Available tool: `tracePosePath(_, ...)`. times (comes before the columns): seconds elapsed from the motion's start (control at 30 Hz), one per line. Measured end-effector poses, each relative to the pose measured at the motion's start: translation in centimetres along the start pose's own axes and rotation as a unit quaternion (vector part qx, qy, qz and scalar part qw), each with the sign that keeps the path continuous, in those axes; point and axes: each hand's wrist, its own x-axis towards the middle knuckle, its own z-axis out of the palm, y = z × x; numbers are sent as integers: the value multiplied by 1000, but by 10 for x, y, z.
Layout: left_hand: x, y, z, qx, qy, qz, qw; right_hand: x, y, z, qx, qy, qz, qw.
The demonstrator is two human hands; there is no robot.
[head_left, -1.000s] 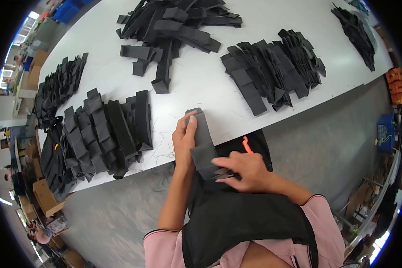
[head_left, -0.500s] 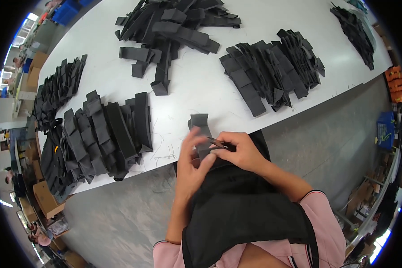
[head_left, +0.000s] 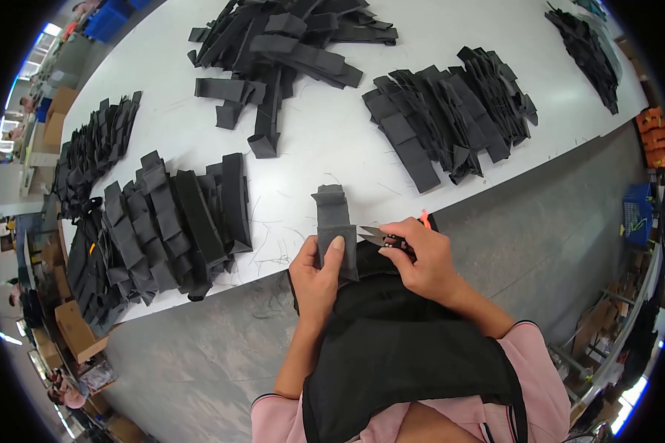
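Fingers of the left hand closed on a folded dark-grey fabric strip: thumb along the front face, others mostly hidden. Right hand wrapped round black-handled thread snips; blades slightly parted, tips at or just beside the strip's right edge. Contact: cannot tell. Strip in front of the body, upper end over the white table, lower end past the table edge, above the black apron.

Risks, by judgement:
- Cut fabric or a severed seam, from tips biting too far inside the edge.
- Jabbed left thumb, given blades so near, from a slip or sudden twist.
- Strip swinging off line, from a low pinch with the upper end unheld.
- Stray thread clippings sticking to the cloth, from dragging across the tabletop.
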Motion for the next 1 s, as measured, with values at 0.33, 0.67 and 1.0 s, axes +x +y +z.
tracePosePath(0.33,-5,-2,0,50,0,30,998,7,3,8,-78,0,-119,990)
tracePosePath(0.67,-6,3,1,45,-1,16,999,7,3,8,-56,-8,-79,995)
tracePosePath(1.0,-4,1,0,34,-11,17,999,6,4,8,-22,-5,-73,997)
